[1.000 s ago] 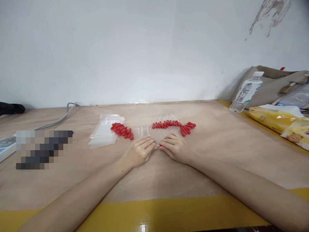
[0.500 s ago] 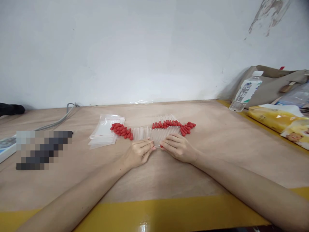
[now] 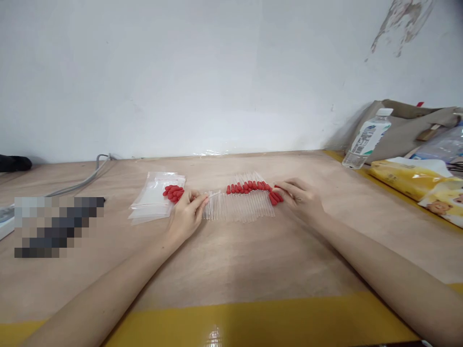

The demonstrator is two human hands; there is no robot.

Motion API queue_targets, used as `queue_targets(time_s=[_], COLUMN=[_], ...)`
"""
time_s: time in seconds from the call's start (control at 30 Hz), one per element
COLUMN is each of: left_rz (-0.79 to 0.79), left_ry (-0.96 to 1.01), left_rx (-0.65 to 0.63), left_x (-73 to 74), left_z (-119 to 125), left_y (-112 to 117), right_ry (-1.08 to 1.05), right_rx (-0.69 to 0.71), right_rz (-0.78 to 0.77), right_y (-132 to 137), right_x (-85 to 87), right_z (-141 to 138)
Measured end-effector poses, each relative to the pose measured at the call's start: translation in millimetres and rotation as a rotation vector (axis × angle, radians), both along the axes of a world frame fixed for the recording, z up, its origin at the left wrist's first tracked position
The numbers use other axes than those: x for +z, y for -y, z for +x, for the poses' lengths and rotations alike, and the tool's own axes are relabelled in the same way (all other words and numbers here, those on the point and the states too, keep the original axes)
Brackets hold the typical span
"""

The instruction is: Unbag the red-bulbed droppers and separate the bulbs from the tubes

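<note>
My left hand (image 3: 186, 214) is closed, thumb and fingertips pinching a thin clear dropper tube at the left end of a row of clear tubes (image 3: 246, 207) lying side by side. Just behind that hand sits a pile of red rubber bulbs (image 3: 173, 193), partly covered by its fingers. My right hand (image 3: 302, 200) pinches a red rubber bulb (image 3: 277, 186) beside a few loose bulbs (image 3: 275, 198). Along the back of the row, several red bulbs (image 3: 249, 186) sit on more clear tubes (image 3: 246, 177) pointing away from me.
A stack of clear zip bags (image 3: 152, 197) lies at the left, near a grey cable (image 3: 87, 180) and a blurred-out dark object (image 3: 60, 226). On the right stand a water bottle (image 3: 367, 140), a grey bag (image 3: 401, 127) and a yellow tissue pack (image 3: 405, 178).
Both hands have left the front edge of the tubes and moved apart. My left hand went left to a tube's end; my right hand went right and back to the loose red bulbs.
</note>
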State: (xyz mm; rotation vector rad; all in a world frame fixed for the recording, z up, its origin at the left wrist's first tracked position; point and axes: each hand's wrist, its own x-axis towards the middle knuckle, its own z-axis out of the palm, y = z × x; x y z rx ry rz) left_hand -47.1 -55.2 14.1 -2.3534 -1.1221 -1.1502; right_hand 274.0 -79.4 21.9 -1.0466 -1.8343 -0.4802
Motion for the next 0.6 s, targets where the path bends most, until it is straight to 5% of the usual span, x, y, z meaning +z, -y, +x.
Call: queue_targets(time_s=[0.37,0.6], left_rz=[0.040,-0.025], left_ry=[-0.073,-0.078], left_rx=[-0.045,-0.059], left_x=[-1.8,-4.2], left_z=[16,19], left_y=[-10,-4], right_ry=[-0.550,-0.580], right_rx=[-0.213,-0.116], right_rz=[-0.465,-0.561], right_y=[-40,-43], right_x=[-20.8,-27.5], right_z=[49,47])
